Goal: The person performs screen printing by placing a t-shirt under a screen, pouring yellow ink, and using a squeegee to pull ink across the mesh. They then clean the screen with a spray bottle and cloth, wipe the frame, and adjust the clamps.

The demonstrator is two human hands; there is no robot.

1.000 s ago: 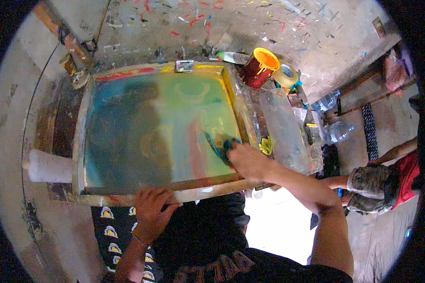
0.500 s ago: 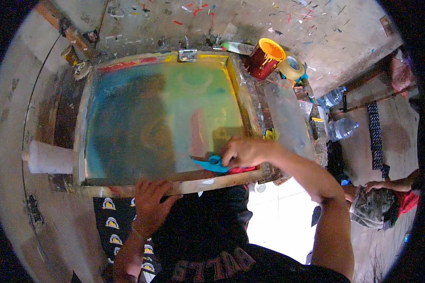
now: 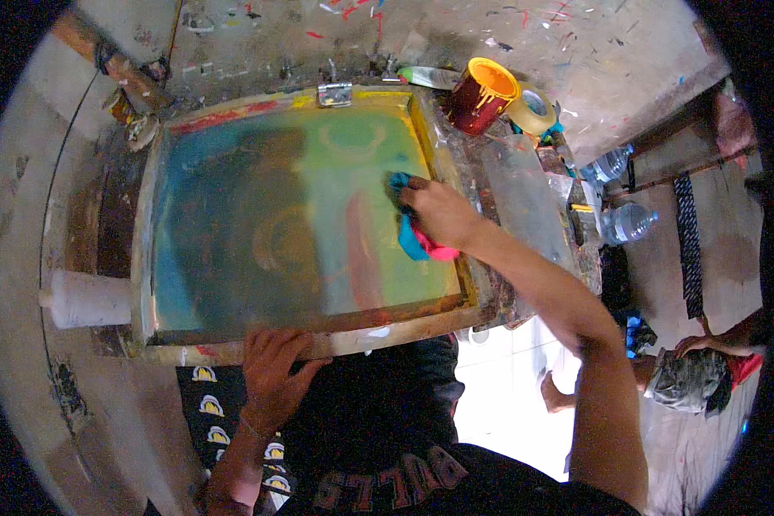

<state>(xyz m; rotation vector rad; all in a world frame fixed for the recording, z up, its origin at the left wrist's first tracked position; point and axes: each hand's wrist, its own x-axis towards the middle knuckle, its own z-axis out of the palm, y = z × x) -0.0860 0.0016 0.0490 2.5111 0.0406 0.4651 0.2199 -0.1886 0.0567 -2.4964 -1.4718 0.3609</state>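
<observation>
My right hand [image 3: 443,215] is closed on a bunched blue and pink rag [image 3: 414,242], pressed to the right part of a screen-printing frame's mesh [image 3: 344,181]. That mesh is stained blue, green and yellow, with a reddish streak and a dark area on its left half. The rag's part under my fingers is hidden. My left hand [image 3: 273,377] lies on the near wooden rail [image 3: 404,334] of the frame, fingers over the wood and thumb apart. A metal hinge clamp [image 3: 334,95] sits at the far rail.
Beyond the right corner stand a dark red paint can [image 3: 476,105] with yellow paint and a tape roll [image 3: 533,113]. Plastic bottles [image 3: 629,224] lie farther right. At left is a white cylinder [image 3: 92,298]; below, dark printed fabric [image 3: 211,404]. Another person [image 3: 688,380] is at far right.
My right hand has moved the rag away from the near right corner, up across the mesh. My left hand stays on the near rail. At right, the other person's foot has come into view.
</observation>
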